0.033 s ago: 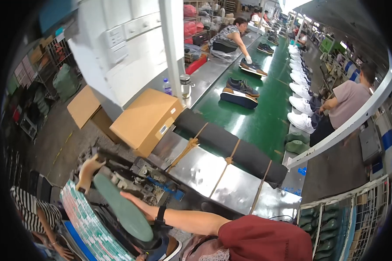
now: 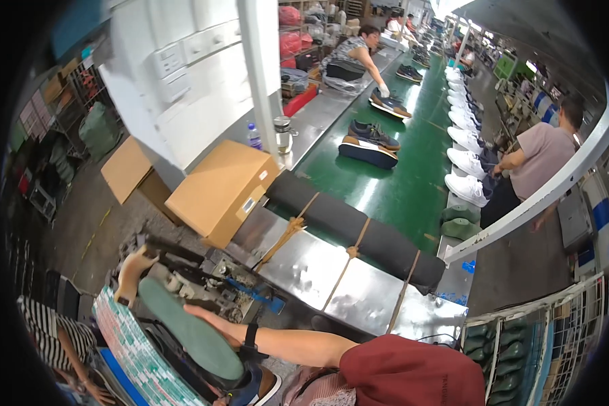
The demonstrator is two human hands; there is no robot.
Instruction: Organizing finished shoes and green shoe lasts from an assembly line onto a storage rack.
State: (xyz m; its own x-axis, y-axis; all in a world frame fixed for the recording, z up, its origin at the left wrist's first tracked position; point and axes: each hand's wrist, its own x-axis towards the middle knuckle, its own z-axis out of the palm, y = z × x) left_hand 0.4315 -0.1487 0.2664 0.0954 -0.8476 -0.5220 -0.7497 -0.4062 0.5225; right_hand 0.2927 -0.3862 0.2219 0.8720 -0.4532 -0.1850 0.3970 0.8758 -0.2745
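My right hand (image 2: 213, 325), coming from under a dark red sleeve, is closed around the side of a green shoe last (image 2: 189, 331). The last lies slanted, its broad smooth face turned up, and hides most of my fingers. A black strap circles that wrist. Just below the last, a navy and brown sneaker (image 2: 269, 387) with a white sole shows at the lower edge. Beside the sneaker, only a sliver of skin, apparently my left hand (image 2: 220, 400), is in view; its fingers are hidden. A tan curved piece (image 2: 132, 273) stands by the last's far end.
A cardboard box (image 2: 216, 186) and a tied black roll (image 2: 345, 227) sit at the end of the green conveyor (image 2: 365, 193), which carries sneakers. Striped sheets (image 2: 132, 338) lie left of the last. A wire rack (image 2: 521, 345) holds green lasts. Co-workers stand along the line.
The view has shifted slightly, and the last with my right hand sits a little further left. My grip on it looks the same.
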